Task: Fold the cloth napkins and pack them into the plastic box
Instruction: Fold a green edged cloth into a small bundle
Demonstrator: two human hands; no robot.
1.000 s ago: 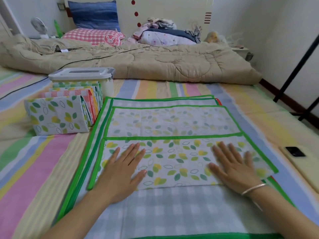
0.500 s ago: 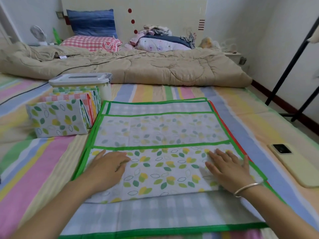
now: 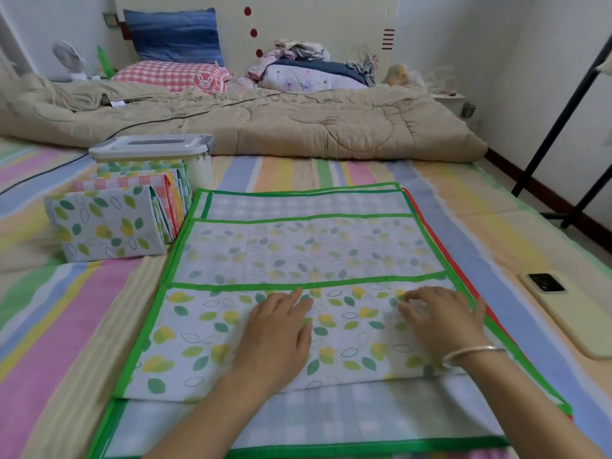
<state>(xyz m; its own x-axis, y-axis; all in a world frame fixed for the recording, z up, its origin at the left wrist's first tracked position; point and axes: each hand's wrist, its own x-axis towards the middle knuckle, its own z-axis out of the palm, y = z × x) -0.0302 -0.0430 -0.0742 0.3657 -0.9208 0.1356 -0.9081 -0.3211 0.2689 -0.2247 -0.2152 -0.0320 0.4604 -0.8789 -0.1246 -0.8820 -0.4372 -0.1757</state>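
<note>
Nearest us, a pale checked cloth with a green border lies flat on the pastel striped bedsheet, the lowest visible layer of a pile of spread napkins. On top lies the white, green-edged leaf-print cloth napkin, its near part folded over into a brightly printed flap. The left hand rests palm down on the middle of that flap, fingers straight and close together, pressing the cloth. The right hand, with a silver bangle at the wrist, sits on the flap's right end. Its bent fingers are blurred, so we cannot tell whether they pinch the fabric or only press it. A red-edged napkin peeks out along the pile's right side, and a pale yellow phone lies well apart on the sheet. Farther left stands a row of folded napkins, and just behind it the white plastic box with its lid on. Beyond lies a rumpled beige quilt.
</note>
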